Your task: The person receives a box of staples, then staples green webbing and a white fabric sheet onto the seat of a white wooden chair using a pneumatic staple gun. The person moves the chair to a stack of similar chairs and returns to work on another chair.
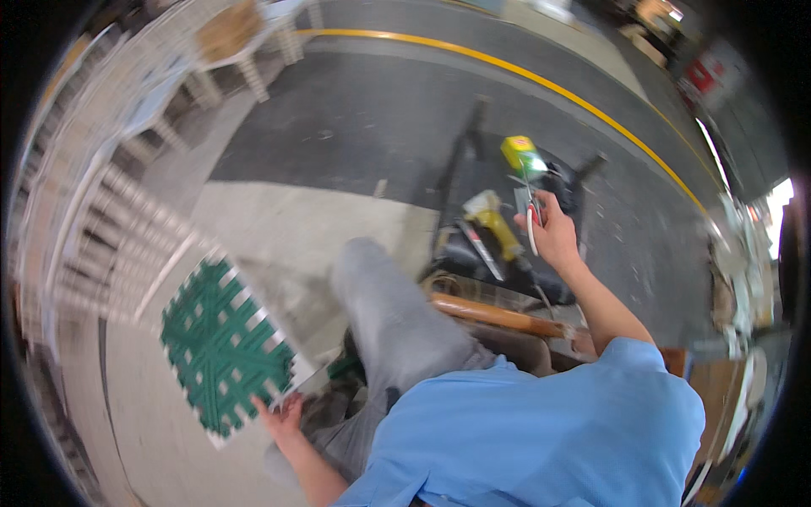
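Blue shirt fabric (pixel 541 422) fills the near lower field; both forearms leave it toward separate work points.

Risks, judged from this frame:
- The left hand (pixel 283 418) contacts only the near corner of the green woven seat panel (pixel 226 342). The panel appears to rest on the pale floor (pixel 279 220), tilted relative to the person. With contact at one corner only, it could pivot or slide away.
- The right hand (pixel 556 232) is raised over a cluttered tool pile. The head is turned and the picture is motion-blurred, so neither hand appears to be watched closely. A reach made this way could snag the cable beside the yellow power tool (pixel 492 221).
- The wooden handle (pixel 498 315) lies just beside the grey trouser leg (pixel 389 313) and could be knocked.

Grip state:
- Left hand: fingers spread, laid against the panel's white frame edge. Whether they curl under the edge cannot be told.
- Right hand: closed around a slim red-and-white handled tool (pixel 533 221), possibly scissors or pliers; blur prevents a firmer name. The tool points away from the person, toward the yellow-green object (pixel 522 155) beyond.

Farther off, white slatted chair frames (pixel 118 228) stand at left, and a yellow floor line (pixel 541 80) curves across the dark floor.
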The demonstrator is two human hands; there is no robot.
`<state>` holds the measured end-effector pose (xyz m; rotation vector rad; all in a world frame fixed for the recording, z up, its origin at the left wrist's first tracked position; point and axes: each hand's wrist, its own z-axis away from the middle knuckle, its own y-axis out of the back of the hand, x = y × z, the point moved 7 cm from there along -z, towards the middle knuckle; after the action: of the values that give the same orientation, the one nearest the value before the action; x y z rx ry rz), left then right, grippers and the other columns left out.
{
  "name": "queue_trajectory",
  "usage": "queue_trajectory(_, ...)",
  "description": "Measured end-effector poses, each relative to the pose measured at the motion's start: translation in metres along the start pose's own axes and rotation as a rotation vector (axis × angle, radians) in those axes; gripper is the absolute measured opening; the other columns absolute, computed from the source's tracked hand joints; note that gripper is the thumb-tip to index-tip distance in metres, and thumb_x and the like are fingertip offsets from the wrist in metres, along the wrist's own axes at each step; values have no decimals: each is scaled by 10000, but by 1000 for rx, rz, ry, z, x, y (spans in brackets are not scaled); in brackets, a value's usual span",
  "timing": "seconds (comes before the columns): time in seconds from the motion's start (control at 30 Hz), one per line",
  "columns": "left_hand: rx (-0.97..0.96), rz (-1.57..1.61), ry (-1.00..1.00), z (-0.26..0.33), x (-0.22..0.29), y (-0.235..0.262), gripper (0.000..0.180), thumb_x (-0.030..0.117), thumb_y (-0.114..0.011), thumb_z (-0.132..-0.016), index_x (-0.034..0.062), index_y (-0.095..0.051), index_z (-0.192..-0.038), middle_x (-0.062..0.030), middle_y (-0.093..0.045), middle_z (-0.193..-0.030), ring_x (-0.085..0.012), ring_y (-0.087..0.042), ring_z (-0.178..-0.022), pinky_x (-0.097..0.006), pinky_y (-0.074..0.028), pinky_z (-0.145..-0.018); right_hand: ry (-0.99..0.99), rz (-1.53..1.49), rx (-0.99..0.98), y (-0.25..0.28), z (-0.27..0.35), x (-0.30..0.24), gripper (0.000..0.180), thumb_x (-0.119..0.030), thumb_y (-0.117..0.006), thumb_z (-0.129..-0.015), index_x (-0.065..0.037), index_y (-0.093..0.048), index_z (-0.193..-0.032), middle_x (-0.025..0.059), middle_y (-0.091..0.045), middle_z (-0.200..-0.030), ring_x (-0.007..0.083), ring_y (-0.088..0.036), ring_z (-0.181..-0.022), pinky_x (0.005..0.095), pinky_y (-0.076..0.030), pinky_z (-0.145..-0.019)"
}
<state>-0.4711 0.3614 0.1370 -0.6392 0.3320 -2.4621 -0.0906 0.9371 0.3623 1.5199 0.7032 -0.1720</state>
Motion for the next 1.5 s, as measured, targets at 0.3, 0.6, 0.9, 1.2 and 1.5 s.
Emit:
queue_trajectory(0.3, -337, 282, -1, -21, -39, -39, 654, 507, -558, -1075, 96, -449, -1572, -206, -466, -1605, -457, -451, -1454, -701, -349, -1205, -246, 252, 77, -4, 74, 143, 386, -378, -612, -1024, -23, -649, -1172, 265, -739, -1109, 481, -692, -1073, 530, -555, -892)
queue_trajectory(0.6, -318, -234, 53, 19, -119, -36, 680, 505, -670, -1031, 44, -489, -1496, -176, -614, -1386, -295, -659, -1120, -475, -588, -898, 226, 773, -110, -26, 16, 67, 620, -457, -731, -943, -79, -641, -1425, 263, -606, -1338, 459, -603, -1199, 521, -505, -1004)
queue_trajectory(0.9, -261, -190, -466, 191, -5, 131, 220, 239, -648, -1074, 51, -706, -1172, -74, -747, -915, -145, -700, -688, -284, -571, -583, 896, 417, -113, -135, -8, -144, 493, -349, -675, -1049, -76, -616, -1455, 209, -606, -1317, 329, -635, -982, 402, -538, -828)
queue_trajectory(1.2, 1260, -788, -561, 135, -26, 452, 177, 197, -772, -894, 105, -755, -1044, -132, -708, -1026, -336, -677, -1012, -451, -540, -888, 991, 380, -416, -214, 86, -259, 485, -207, -681, -1046, -52, -564, -1491, 141, -560, -1359, 213, -545, -793, 371, -506, -766)
queue_trajectory(1.5, 999, -1343, -490, 88, 17, 490, 144, 227, -754, -910, 122, -774, -1007, -136, -718, -1046, -366, -658, -1080, -506, -507, -943, 1115, 395, -431, -201, 105, -286, 488, -185, -692, -1021, -42, -573, -1472, 148, -568, -1358, 214, -553, -843, 348, -490, -784)
